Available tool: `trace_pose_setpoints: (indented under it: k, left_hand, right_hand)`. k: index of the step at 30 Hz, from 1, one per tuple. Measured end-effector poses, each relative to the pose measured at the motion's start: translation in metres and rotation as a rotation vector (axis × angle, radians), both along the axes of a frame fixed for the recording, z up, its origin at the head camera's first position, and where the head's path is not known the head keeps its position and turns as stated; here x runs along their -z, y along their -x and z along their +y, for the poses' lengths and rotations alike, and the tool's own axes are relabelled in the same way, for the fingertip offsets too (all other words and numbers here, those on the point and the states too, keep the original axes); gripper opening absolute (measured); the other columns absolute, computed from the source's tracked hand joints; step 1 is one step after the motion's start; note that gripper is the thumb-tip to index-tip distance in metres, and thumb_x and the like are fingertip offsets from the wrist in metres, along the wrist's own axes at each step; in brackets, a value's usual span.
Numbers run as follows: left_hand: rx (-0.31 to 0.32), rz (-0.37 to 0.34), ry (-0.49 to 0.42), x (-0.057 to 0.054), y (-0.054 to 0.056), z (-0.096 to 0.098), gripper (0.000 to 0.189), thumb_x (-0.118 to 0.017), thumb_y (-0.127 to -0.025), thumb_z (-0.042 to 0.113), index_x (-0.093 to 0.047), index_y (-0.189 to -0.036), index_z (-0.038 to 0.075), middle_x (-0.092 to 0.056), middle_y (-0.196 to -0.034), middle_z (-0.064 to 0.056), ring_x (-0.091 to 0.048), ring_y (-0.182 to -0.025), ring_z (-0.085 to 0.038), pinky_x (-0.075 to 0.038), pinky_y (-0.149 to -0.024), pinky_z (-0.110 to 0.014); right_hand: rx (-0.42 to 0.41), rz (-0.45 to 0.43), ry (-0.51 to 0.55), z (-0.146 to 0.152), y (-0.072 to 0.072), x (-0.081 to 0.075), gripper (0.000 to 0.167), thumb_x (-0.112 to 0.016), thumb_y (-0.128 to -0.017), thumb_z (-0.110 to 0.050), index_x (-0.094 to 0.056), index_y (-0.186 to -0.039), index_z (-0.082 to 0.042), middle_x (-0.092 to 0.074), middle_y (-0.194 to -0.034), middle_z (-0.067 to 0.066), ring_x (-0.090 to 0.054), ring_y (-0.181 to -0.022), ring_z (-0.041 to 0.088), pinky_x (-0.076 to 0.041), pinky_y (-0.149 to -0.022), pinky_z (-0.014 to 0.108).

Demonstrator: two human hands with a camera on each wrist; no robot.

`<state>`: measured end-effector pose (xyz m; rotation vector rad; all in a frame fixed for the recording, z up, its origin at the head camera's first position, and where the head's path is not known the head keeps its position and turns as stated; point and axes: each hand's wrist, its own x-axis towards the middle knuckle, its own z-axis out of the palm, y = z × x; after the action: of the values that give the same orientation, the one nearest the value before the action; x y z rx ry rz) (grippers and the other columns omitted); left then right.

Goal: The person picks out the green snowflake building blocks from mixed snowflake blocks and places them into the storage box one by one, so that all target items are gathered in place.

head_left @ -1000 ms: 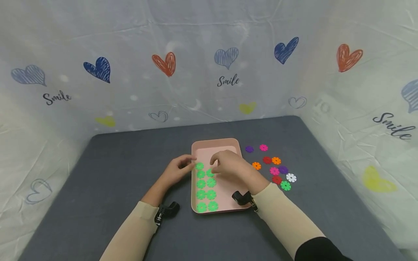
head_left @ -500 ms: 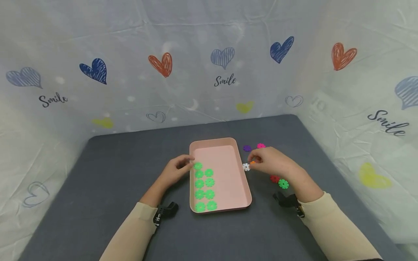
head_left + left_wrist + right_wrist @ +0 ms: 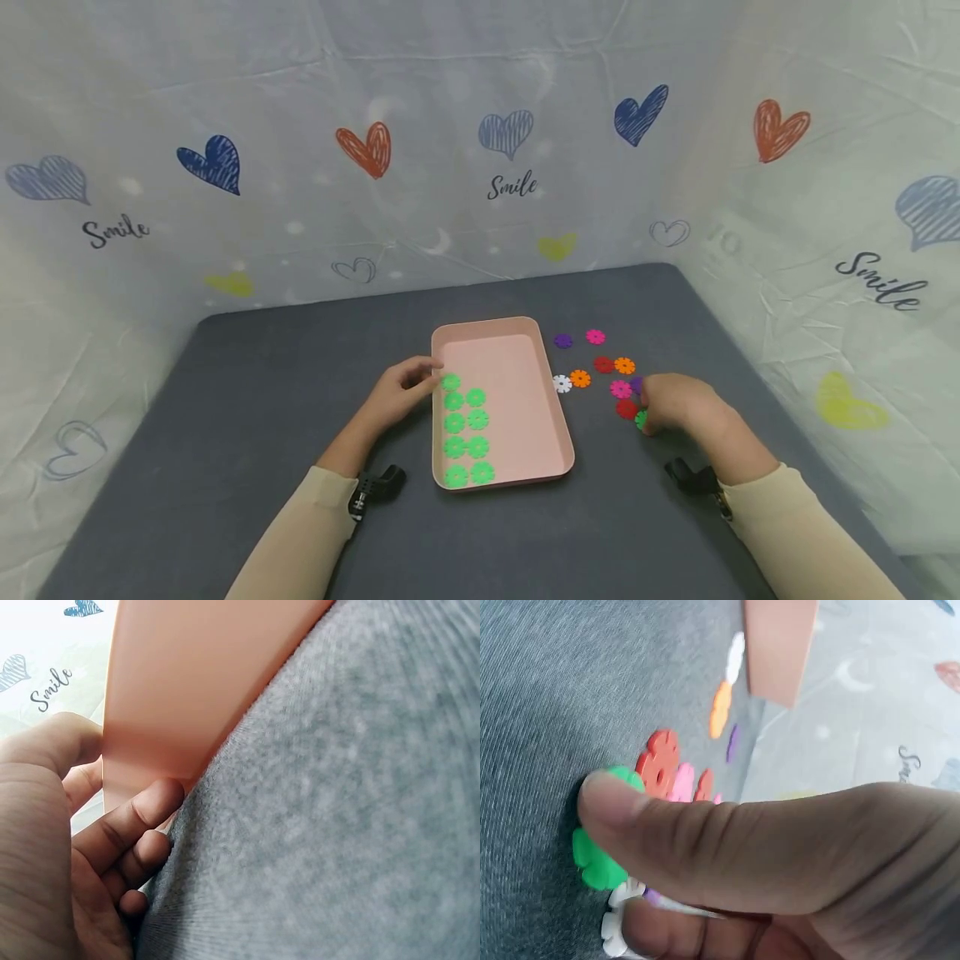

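Observation:
My left hand (image 3: 401, 387) holds the left wall of the pink tray (image 3: 495, 327); in the left wrist view fingers (image 3: 154, 806) bend against its outer side. Green flower-shaped plastic discs (image 3: 477, 419) stand in two columns along the tray's left part. To the right of the tray, my right hand (image 3: 682, 408) is down at the table with its fingers curled. The right wrist view has its thumb across a green flower-shaped disc (image 3: 598, 862), while the index fingertip is right at a white disc (image 3: 613, 930). The thumb hides the middle of the green one.
Loose flower-shaped discs lie right of the tray: white (image 3: 562, 384), orange (image 3: 581, 378), red (image 3: 604, 365), pink (image 3: 596, 337) and purple (image 3: 562, 341) among them. The grey tabletop (image 3: 300, 358) ends at a pale printed curtain (image 3: 420, 217).
My right hand has moved from over the tray out to the right, past the discs beside it, and down to the green disc. The left hand has stayed at the tray's wall.

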<state>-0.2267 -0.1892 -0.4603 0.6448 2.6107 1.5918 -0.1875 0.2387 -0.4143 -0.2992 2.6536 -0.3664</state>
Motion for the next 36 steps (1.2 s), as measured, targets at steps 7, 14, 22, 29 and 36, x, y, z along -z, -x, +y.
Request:
trace_pose_setpoints:
  k: [7, 14, 22, 29, 36]
  left_hand:
    - [-0.010, -0.010, 0.002, 0.000, -0.002, 0.001, 0.030, -0.066, -0.101, 0.007, -0.065, -0.128, -0.006, -0.067, -0.094, -0.014, -0.057, -0.077, -0.027, -0.045, -0.068, -0.031]
    - [-0.009, -0.011, 0.009, -0.001, -0.004, 0.002, 0.029, -0.066, -0.101, 0.008, -0.066, -0.127, -0.005, -0.067, -0.095, -0.014, -0.058, -0.078, -0.026, -0.046, -0.070, -0.032]
    - [0.005, -0.010, 0.001, -0.002, -0.005, 0.002, 0.029, -0.066, -0.101, 0.007, -0.066, -0.126, -0.006, -0.067, -0.092, -0.013, -0.058, -0.078, -0.022, -0.046, -0.070, -0.031]
    - [0.009, 0.000, -0.003, -0.003, -0.005, 0.001, 0.029, -0.066, -0.101, 0.007, -0.066, -0.126, -0.006, -0.066, -0.091, -0.012, -0.057, -0.077, -0.023, -0.045, -0.069, -0.031]
    - [0.009, -0.006, 0.000, 0.003, 0.001, -0.001, 0.028, -0.064, -0.102, 0.007, -0.065, -0.127, -0.007, -0.065, -0.089, -0.011, -0.053, -0.072, -0.018, -0.044, -0.066, -0.031]
  right_hand:
    - [-0.047, 0.025, 0.024, 0.005, 0.000, 0.003, 0.048, -0.079, -0.083, -0.009, -0.039, -0.057, -0.019, -0.028, -0.058, -0.007, -0.024, -0.056, 0.011, -0.026, -0.055, 0.030]
    - [-0.020, 0.056, 0.234, -0.015, 0.005, -0.020, 0.007, -0.070, -0.091, -0.006, -0.064, -0.094, -0.005, -0.052, -0.073, -0.001, -0.044, -0.061, 0.016, -0.038, -0.060, 0.034]
    - [-0.018, 0.061, 0.431, -0.074, 0.032, -0.044, 0.036, -0.069, -0.098, -0.007, -0.060, -0.132, -0.004, -0.066, -0.086, 0.007, -0.066, -0.076, 0.024, -0.052, -0.071, 0.039]
    - [-0.095, 0.030, 0.409, -0.143, 0.063, -0.043, 0.042, -0.076, -0.093, -0.005, -0.065, -0.134, -0.007, -0.067, -0.103, 0.007, -0.066, -0.093, 0.027, -0.053, -0.075, 0.036]
    - [-0.232, 0.192, 0.038, -0.196, 0.080, -0.027, 0.042, -0.075, -0.090, -0.008, -0.073, -0.129, -0.025, -0.072, -0.116, -0.003, -0.064, -0.095, 0.015, -0.047, -0.066, 0.030]
